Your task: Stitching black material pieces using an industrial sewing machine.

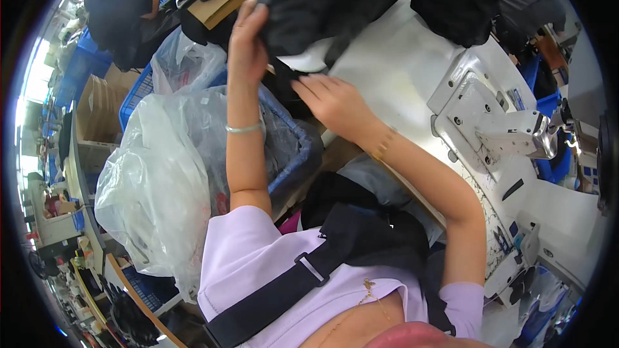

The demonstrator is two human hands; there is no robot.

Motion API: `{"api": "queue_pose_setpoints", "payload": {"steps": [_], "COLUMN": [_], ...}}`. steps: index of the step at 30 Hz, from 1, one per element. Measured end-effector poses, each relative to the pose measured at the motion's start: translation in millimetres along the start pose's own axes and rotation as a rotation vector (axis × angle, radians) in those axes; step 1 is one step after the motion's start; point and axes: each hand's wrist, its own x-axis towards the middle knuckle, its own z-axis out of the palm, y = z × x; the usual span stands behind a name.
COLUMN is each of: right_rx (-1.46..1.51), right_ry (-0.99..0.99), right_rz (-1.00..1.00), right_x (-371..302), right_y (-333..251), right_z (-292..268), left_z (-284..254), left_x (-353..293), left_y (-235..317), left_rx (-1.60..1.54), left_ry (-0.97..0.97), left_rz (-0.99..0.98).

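A large piece of black fabric (329,6), partly blurred, is lifted over the far left part of the white worktable (400,51). My left hand (248,45) is raised at its left edge, with the fingers closed on the fabric; the fingertips are partly hidden. Nearer to me, my right hand (335,104) reaches left across the table edge. Its fingers are stretched out and slightly apart, with the tips beside a dark fabric part (284,83) hanging below the big piece. The right thumb is hidden.
A white sewing machine (490,122) stands on the table at right. To the left, a blue basket (132,99) carries clear plastic bags (155,174). Another black bundle (454,0) lies at the far edge. Two other people (119,22) work beyond, at far left and far right.
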Motion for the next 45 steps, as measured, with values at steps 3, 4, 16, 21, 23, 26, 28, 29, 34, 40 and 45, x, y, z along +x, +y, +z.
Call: {"api": "queue_pose_setpoints", "payload": {"steps": [3, 4, 16, 21, 23, 26, 28, 29, 34, 40, 45], "right_rx": [-0.083, -0.222, -0.275, 0.094, 0.119, 0.13, 0.135, 0.157, 0.075, 0.096, 0.009], "right_ry": [-0.118, -0.124, -0.137, -0.05, -0.055, -0.051, -0.046, -0.011, 0.099, 0.214, 0.174], "right_rz": [0.073, 0.045, 0.485, 0.172, 0.326, 0.506, 0.592, 0.605, 0.543, 0.536, 0.442], "right_x": [37, 48, 65, -27, -81, -118, -124, -129, -159, -166, -175], "right_y": [-2, -10, 16, 26, 46, 48, 47, 44, 32, 30, 32], "right_z": [57, 71, 94, 10, -34, -88, -107, -114, -134, -140, -135], "left_z": [-70, -96, -91, -116, -1, 130, 191, 216, 262, 273, 289], "left_x": [37, 45, 137, 137, 123, 103, 118, 122, 169, 217, 209], "left_y": [-18, -21, -87, -55, -43, -19, -28, -43, -81, -70, -34], "left_rx": [0.158, 0.223, 0.813, 1.132, 0.636, 1.128, 1.236, 1.249, 1.446, 1.582, 1.483], "left_ry": [0.184, 0.215, -0.065, 0.446, 0.36, -0.095, -0.627, -0.7, -1.029, -1.302, -1.059], "left_rz": [-0.025, -0.094, 0.2, 0.714, 0.675, 0.836, 1.093, 1.16, 1.195, 0.97, 0.694]}}
